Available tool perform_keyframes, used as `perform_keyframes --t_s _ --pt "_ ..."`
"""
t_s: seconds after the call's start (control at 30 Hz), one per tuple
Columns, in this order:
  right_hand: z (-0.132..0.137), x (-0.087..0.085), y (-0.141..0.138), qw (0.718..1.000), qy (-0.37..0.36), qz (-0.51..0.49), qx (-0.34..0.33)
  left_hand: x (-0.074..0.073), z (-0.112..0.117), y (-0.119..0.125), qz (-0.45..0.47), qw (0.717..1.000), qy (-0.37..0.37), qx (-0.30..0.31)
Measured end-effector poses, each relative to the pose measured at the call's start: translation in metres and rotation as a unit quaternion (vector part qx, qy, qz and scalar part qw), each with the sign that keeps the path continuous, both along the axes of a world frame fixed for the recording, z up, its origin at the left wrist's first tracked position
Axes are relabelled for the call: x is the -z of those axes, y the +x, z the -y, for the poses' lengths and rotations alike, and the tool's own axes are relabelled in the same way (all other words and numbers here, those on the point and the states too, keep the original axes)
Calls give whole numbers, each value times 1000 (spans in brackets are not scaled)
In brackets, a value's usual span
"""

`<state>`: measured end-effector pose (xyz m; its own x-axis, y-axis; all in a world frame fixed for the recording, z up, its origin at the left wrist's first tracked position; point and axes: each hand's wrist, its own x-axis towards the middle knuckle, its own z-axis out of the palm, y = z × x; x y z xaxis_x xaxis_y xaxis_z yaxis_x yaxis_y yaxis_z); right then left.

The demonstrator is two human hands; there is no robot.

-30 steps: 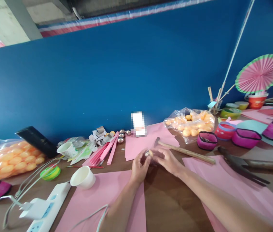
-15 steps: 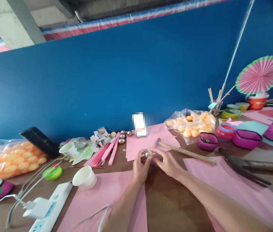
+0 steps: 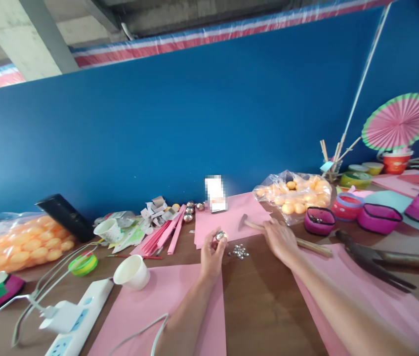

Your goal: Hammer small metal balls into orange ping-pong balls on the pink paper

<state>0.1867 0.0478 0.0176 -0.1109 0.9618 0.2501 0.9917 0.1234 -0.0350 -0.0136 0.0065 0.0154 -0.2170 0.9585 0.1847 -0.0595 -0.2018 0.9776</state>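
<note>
Between the thumb and fingers of my left hand (image 3: 211, 257) is a small ball studded with shiny silver pieces (image 3: 221, 236), held just above the table. My right hand (image 3: 279, 241) lies over the wooden handle of a small hammer (image 3: 314, 246), fingers curled around it; the hammer's head rests on pink paper. Between my hands, a little heap of shiny metal tacks or studs (image 3: 239, 252) sits on the brown tabletop. Behind my left hand, several similar shiny balls (image 3: 188, 217) are grouped near the blue panel.
A larger claw hammer (image 3: 374, 267) lies at the right, near purple fabric containers (image 3: 380, 218). Bags of orange balls (image 3: 287, 200) stand at the back and the far left. A white cup (image 3: 131, 273), power strip (image 3: 79, 316) and cables occupy the left. Pink sheets (image 3: 180, 306) cover parts of the table.
My right hand has left the ball and moved right onto the hammer handle, exposing the metal heap. The ball stays in my left hand, which has shifted slightly left.
</note>
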Motion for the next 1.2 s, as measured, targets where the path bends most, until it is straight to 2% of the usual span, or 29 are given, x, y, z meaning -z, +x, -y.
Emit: perform_keyframes --t_s 0.13,0.27,0.4,0.5,0.63,0.8,1.03,1.2 --pt "1 -1 -3 999 26 24 14 2 -1 -4 28 1000 -13 -1" --pt "6 -10 -8 996 78 31 9 2 -1 -6 46 998 -35 11" --pt "15 -21 -16 992 125 -3 -34 3 -2 -5 134 989 -52 28" --pt "24 -25 -23 989 126 -23 -71 4 -3 -5 173 983 -47 34" --pt "34 -26 -31 988 119 -44 -94 5 -5 -7 136 990 -29 -9" --pt "39 -26 -35 988 102 -72 -91 9 -6 -12 56 996 -59 -23" --pt "42 -28 -36 983 98 -95 -120 22 -12 -12 96 994 -40 -24" --pt "43 -26 -37 972 140 -103 -160 18 -8 -11 60 998 -30 -17"
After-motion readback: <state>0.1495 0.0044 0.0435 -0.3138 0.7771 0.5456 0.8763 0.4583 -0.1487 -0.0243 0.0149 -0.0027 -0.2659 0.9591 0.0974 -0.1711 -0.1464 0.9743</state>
